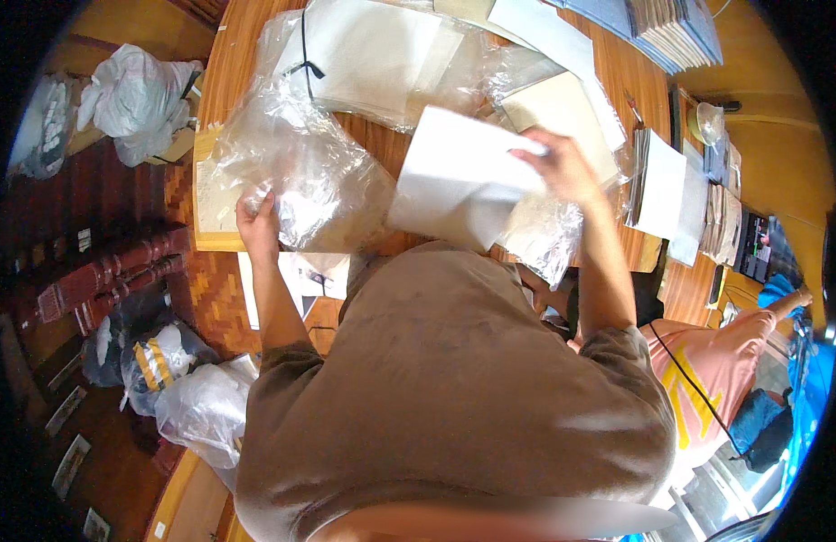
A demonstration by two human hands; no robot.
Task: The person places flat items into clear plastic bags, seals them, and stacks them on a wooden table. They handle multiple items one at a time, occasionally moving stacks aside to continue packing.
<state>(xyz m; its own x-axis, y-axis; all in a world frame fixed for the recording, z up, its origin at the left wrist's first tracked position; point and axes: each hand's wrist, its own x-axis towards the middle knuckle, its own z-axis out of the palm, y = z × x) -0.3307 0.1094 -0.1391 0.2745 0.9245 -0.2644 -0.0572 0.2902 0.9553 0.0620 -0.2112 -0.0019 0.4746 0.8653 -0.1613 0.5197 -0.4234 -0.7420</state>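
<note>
Over the wooden table [630, 81], your right hand [563, 167] pinches a white sheet of paper [459, 176] by its upper edge. Left of that sheet, your left hand [258, 226] grips a crumpled clear plastic bag [300, 172], which touches the sheet.

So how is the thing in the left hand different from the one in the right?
The left hand grips a clear plastic bag, crinkled, shiny and see-through; the right hand holds a white sheet of paper, flat, matt and opaque. The bag sags over the wooden table, while the sheet is tilted and blurred. Both are thin and light.
</note>
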